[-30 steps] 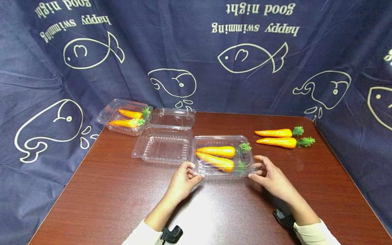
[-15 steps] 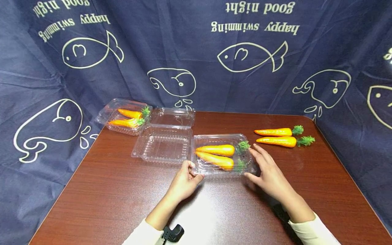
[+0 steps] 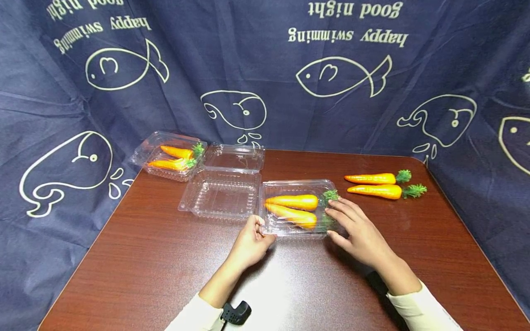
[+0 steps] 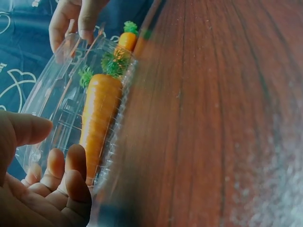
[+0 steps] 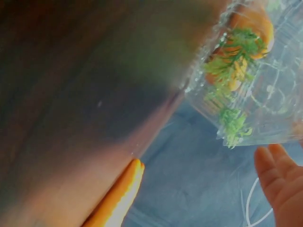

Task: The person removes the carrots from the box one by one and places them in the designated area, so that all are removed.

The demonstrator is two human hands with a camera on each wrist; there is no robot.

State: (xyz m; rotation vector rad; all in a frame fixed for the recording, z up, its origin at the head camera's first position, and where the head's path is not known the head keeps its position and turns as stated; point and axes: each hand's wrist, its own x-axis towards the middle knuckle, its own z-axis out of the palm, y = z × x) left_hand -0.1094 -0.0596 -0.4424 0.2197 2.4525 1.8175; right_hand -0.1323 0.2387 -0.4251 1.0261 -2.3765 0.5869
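Observation:
A clear plastic clamshell box (image 3: 296,183) with two orange carrots (image 3: 295,202) inside lies before me, its lid over the carrots. My left hand (image 3: 248,246) grips the box's near left corner between thumb and fingers. On the right end of the lid rest the outstretched fingers of my right hand (image 3: 359,234), the thumb by the front edge. A green leafy top (image 3: 331,196) shows at that end, near the fingertips. In the right wrist view, green leaves (image 5: 234,126) reach the box's edge beside my right fingers (image 5: 271,172).
An open clamshell box (image 3: 225,197) with no carrots stands left of the held one. Behind it at far left, another clamshell (image 3: 149,149) contains two carrots. Two loose carrots (image 3: 374,191) lie at the back right. A navy curtain (image 3: 273,119) borders the wooden table (image 3: 157,266).
My right hand has left the box's right front corner and moved up and inward, its fingers now spread over the lid's right end. The left hand keeps its hold.

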